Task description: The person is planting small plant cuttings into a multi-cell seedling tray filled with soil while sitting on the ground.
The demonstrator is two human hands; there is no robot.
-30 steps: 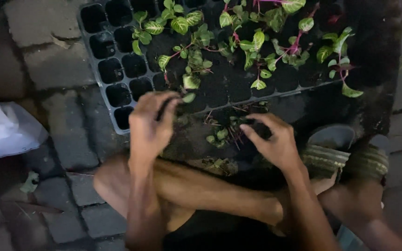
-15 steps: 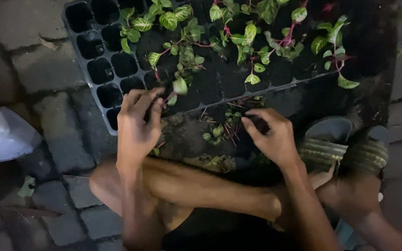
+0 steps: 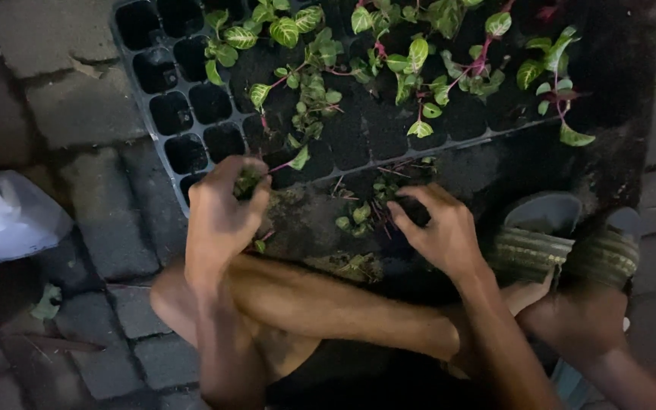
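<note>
Black plastic cell tray point(image 3: 162, 85) lies on grey pavers point(image 3: 85, 114), top centre. Cells at its left edge hold no plants; the rest is packed w/ dark soil and green-veined cuttings point(image 3: 411, 64) on pinkish stems.

L hand point(image 3: 222, 212) at tray's near-left corner: fingers curled in, pinching a small green cutting point(image 3: 247, 182) just over the corner cells. Grip narrow; leaves show betw. thumb and fingers.

R hand point(image 3: 438, 228) rests palm-down just below tray's near edge, fingers bent and close together, tips in a loose pile of cuttings point(image 3: 362, 214) on the soil-dusted ground. Cannot tell whether it holds any stem; fingertips blurred and dark.

Pile sits betw. both hands, touching R fingertips, near L hand but apart.

White plastic bag point(image 3: 5, 216), crumpled, far left on pavers, well apart from tray. No label legible.

Striped sandal point(image 3: 563, 254), olive/tan, lower right beside R wrist. Bare legs crossed below both hands.
</note>
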